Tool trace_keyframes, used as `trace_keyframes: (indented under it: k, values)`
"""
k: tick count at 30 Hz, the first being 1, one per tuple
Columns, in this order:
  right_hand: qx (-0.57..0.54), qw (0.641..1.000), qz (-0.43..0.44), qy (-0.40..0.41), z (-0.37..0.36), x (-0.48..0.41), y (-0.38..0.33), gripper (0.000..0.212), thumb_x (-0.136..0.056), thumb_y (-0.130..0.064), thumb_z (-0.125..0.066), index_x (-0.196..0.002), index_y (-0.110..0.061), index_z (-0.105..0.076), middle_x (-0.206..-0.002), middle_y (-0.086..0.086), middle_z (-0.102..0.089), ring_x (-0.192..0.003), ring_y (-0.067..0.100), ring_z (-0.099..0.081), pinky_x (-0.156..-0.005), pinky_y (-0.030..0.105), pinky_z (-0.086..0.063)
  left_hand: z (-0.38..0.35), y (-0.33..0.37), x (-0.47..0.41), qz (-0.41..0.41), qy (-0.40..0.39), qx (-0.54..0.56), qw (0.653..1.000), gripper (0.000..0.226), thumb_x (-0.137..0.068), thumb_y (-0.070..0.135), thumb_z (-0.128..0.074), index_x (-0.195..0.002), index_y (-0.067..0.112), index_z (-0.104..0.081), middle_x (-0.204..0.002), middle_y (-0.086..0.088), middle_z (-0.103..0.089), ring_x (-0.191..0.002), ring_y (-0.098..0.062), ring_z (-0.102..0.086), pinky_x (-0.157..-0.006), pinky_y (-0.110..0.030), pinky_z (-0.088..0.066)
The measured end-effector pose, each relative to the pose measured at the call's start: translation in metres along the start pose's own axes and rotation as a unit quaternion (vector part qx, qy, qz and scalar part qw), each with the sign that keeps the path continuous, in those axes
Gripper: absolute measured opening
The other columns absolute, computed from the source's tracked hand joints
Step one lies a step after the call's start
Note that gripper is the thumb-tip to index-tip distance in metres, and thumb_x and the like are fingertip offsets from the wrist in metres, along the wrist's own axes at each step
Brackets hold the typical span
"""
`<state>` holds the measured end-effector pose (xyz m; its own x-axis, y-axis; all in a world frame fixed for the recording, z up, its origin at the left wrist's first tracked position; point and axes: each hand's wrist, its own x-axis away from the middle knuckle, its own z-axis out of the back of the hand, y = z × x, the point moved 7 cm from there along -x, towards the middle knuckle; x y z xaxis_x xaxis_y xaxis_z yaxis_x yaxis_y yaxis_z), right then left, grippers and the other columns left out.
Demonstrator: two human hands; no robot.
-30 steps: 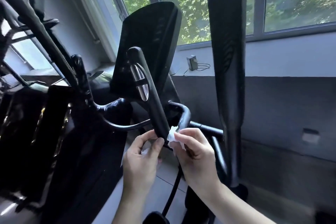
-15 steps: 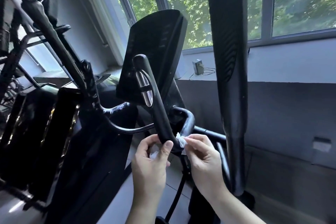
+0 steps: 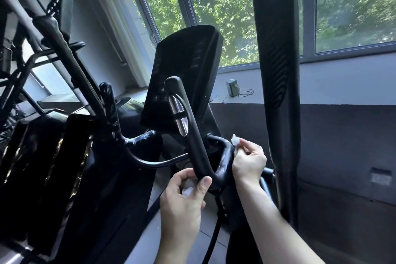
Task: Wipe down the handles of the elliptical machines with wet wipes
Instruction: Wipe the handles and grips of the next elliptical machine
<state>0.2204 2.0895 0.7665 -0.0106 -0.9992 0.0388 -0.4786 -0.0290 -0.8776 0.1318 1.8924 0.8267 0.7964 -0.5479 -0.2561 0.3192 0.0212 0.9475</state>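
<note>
Handle [image 3: 192, 135]: black curved bar with a silver sensor strip [image 3: 179, 117], rising in front of the dark console [image 3: 184, 75] and looping at its base.
Left hand [image 3: 184, 197]: fingers curled round the bend at the bottom of the handle, thumb on the near side, a bit of white wipe showing in the palm.
Right hand [image 3: 248, 161]: pinches a crumpled white wipe [image 3: 235, 141] against the loop's right side.
Swing arm [image 3: 276, 70]: thick black upright just right of the hands.
Background: window [image 3: 214, 6] with green trees; small adapter [image 3: 232, 89] on the sill.
</note>
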Motion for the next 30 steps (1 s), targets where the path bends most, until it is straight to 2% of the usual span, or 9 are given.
trace_keyframes:
  k: [2, 4, 7, 11, 14, 16, 21, 25, 30]
  values:
    - [-0.007, 0.999, -0.031, 0.008, -0.001, -0.005, 0.01, 0.011, -0.099, -0.005, -0.067, -0.092, -0.008, -0.074, -0.081, -0.01, -0.07, -0.078, 0.003, -0.068, -0.07, 0.004, -0.05, 0.0, 0.001, -0.001, 0.0, -0.011, 0.002, 1.0, 0.033, -0.069, 0.035, -0.084, -0.095, 0.021, -0.071, -0.058, 0.006, -0.061, -0.049, -0.01, -0.055, -0.05, -0.02, -0.049]
    - [-0.018, 0.996, -0.087, -0.026, -0.005, -0.007, 0.03, 0.016, -0.096, -0.004, -0.069, -0.089, -0.015, -0.077, -0.088, 0.002, -0.079, -0.087, 0.015, -0.075, -0.083, 0.021, -0.06, 0.0, 0.001, -0.002, -0.004, -0.019, -0.002, 1.0, 0.035, -0.067, 0.038, -0.084, -0.095, 0.021, -0.07, -0.055, 0.009, -0.058, -0.048, -0.009, -0.055, -0.051, -0.021, -0.05]
    - [0.0, 0.995, -0.094, -0.039, 0.004, 0.001, 0.042, 0.019, -0.095, -0.004, -0.069, -0.091, -0.02, -0.08, -0.094, 0.001, -0.081, -0.094, 0.017, -0.078, -0.096, 0.042, -0.06, 0.001, 0.002, -0.003, -0.017, -0.025, -0.014, 0.999, 0.035, -0.067, 0.04, -0.083, -0.095, 0.023, -0.07, -0.055, 0.012, -0.06, -0.049, -0.005, -0.057, -0.053, -0.021, -0.053]
    - [0.019, 0.996, -0.061, -0.059, 0.021, 0.043, 0.027, 0.035, -0.096, 0.004, -0.063, -0.089, -0.024, -0.083, -0.105, -0.006, -0.079, -0.103, 0.011, -0.074, -0.098, 0.035, -0.057, 0.002, 0.001, -0.004, -0.017, -0.03, -0.018, 0.999, 0.034, -0.067, 0.04, -0.083, -0.094, 0.024, -0.07, -0.057, 0.01, -0.065, -0.051, -0.006, -0.061, -0.052, -0.019, -0.053]
    - [0.013, 0.992, -0.063, -0.109, 0.03, 0.07, 0.024, 0.043, -0.093, 0.016, -0.058, -0.089, -0.018, -0.085, -0.105, -0.004, -0.077, -0.102, 0.016, -0.074, -0.094, 0.035, -0.057, 0.002, -0.003, -0.006, -0.009, -0.031, -0.026, 0.999, 0.034, -0.068, 0.042, -0.084, -0.095, 0.026, -0.071, -0.061, 0.008, -0.067, -0.053, -0.004, -0.063, -0.062, -0.034, -0.062]
    - [0.011, 0.99, -0.071, -0.119, 0.032, 0.07, 0.026, 0.044, -0.092, 0.017, -0.058, -0.088, -0.018, -0.085, -0.102, 0.001, -0.078, -0.096, 0.021, -0.074, -0.091, 0.039, -0.058, 0.001, -0.004, -0.005, -0.001, -0.03, -0.018, 0.999, 0.034, -0.068, 0.041, -0.085, -0.095, 0.027, -0.071, -0.062, 0.014, -0.068, -0.055, -0.003, -0.063, -0.064, -0.034, -0.063]
    - [0.021, 0.997, -0.061, -0.039, 0.017, 0.037, 0.026, 0.032, -0.096, 0.004, -0.061, -0.092, -0.02, -0.081, -0.091, 0.005, -0.08, -0.092, 0.027, -0.077, -0.084, 0.035, -0.062, 0.001, -0.001, -0.003, 0.0, -0.031, -0.009, 0.999, 0.034, -0.067, 0.042, -0.084, -0.094, 0.025, -0.071, -0.058, 0.013, -0.065, -0.051, -0.006, -0.059, -0.062, -0.032, -0.06]
    - [0.008, 0.996, -0.082, -0.045, 0.02, 0.042, 0.039, 0.028, -0.099, 0.0, -0.059, -0.099, -0.02, -0.08, -0.098, 0.005, -0.08, -0.098, 0.027, -0.076, -0.096, 0.048, -0.06, 0.004, 0.002, -0.004, -0.007, -0.035, -0.008, 0.999, 0.036, -0.066, 0.044, -0.085, -0.094, 0.027, -0.07, -0.062, 0.011, -0.067, -0.051, -0.01, -0.06, -0.053, -0.022, -0.054]
    - [0.0, 0.99, -0.124, -0.073, 0.033, 0.079, 0.034, 0.036, -0.096, 0.003, -0.061, -0.093, -0.026, -0.082, -0.086, 0.009, -0.077, -0.078, 0.026, -0.066, -0.092, 0.057, -0.057, 0.004, -0.005, -0.007, -0.006, -0.042, -0.009, 0.999, 0.038, -0.064, 0.05, -0.084, -0.093, 0.029, -0.071, -0.069, 0.005, -0.072, -0.061, -0.011, -0.068, -0.067, -0.037, -0.061]
